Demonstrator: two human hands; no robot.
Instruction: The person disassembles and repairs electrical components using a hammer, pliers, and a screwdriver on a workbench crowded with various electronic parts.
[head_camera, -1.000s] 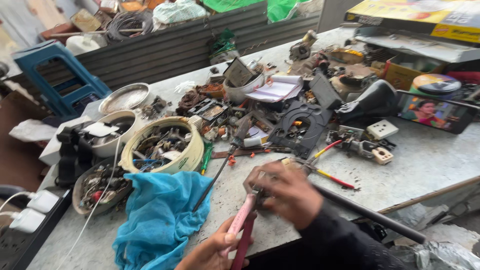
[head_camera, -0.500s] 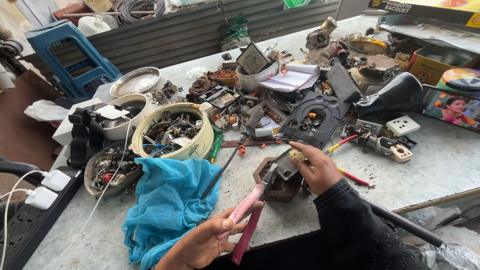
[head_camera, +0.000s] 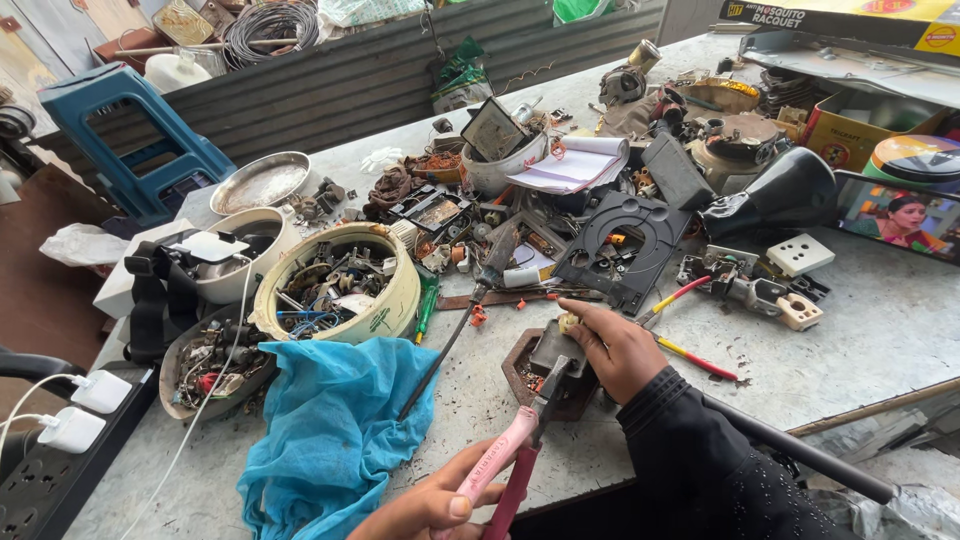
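- Blue cloth, crumpled, at 9 o'clock of the hands.
- Left hand grasps pink-handled pliers, jaws pointing to 1 o'clock.
- Small metal part on a rusty base, pinned under right hand.
- Yellow-handled screwdriver at 3 o'clock.

Left hand is cut by the bottom edge at 6 o'clock; palm and wrist are out of frame, only fingers and thumb show on the pliers. The handle ends run off the same edge. Pliers tip disappears against the small metal part, so what it bites is unreadable. Right hand covers that part's 3 o'clock side. Bowl of scrap at 10 o'clock: contents too tangled to sort. Blue cloth is clipped at the bottom. Power strip at 8 o'clock is cut by the left edge. Yellow box at 1 o'clock is cropped at the top.
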